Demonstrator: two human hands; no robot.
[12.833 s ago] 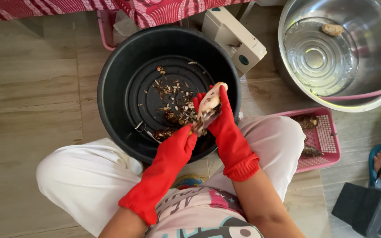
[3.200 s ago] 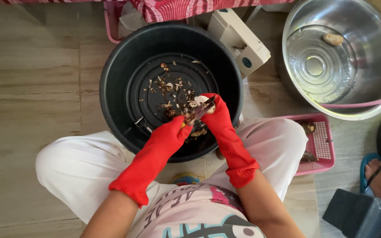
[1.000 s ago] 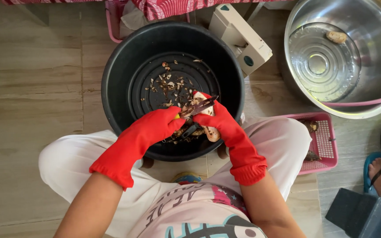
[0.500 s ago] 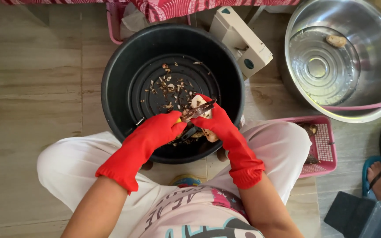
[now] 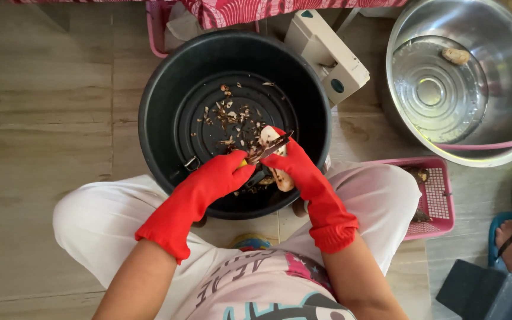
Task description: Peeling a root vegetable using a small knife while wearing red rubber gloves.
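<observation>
Peeling, part done — right hand (image 5: 291, 163) grips pale root (image 5: 271, 139) over black tub (image 5: 167, 89); left hand (image 5: 223, 175) clasps knife (image 5: 268, 150). Peelings in tub; one peeled piece (image 5: 456, 56) in steel basin (image 5: 505, 35).

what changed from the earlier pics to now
The left hand drew its knife from the far tip of the pale root down to its middle, and the forearm swung out to the left. The right hand turned the root from upright over the black tub to lower and flatter. Both hands kept their grips. The peel scraps, steel basin and pink basket stayed put.
</observation>
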